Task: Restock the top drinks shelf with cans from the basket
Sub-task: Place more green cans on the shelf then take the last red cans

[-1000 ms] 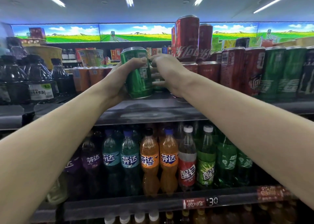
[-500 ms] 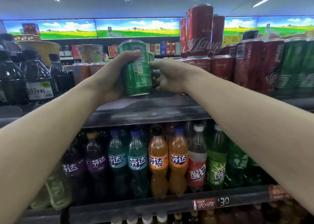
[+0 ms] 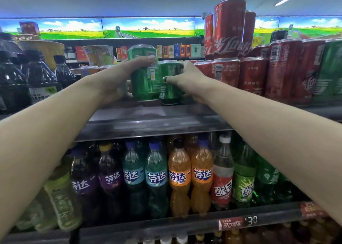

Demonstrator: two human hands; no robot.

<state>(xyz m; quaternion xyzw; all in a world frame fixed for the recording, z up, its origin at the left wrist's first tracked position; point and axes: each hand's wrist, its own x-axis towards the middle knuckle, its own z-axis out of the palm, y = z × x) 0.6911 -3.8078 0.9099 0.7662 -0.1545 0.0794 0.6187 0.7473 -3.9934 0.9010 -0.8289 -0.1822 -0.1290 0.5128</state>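
Gripping one green can (image 3: pixel 143 77), left hand (image 3: pixel 112 80); right hand (image 3: pixel 187 77) grips another (image 3: pixel 169 82) beside it

The left hand (image 3: pixel 114 80) and right hand (image 3: pixel 187 77) stand close together on the top shelf (image 3: pixel 148 119), each against a green can. Just right of the right hand, red cans (image 3: pixel 227 73) form a wall, some stacked two high, closing that side. Left of the left hand, dark bottles (image 3: pixel 40 75) block the way. Between those bottles and the left hand the shelf front lies bare, so a hand could pass there. Behind the green cans the depth seems open, though the view is unclear.
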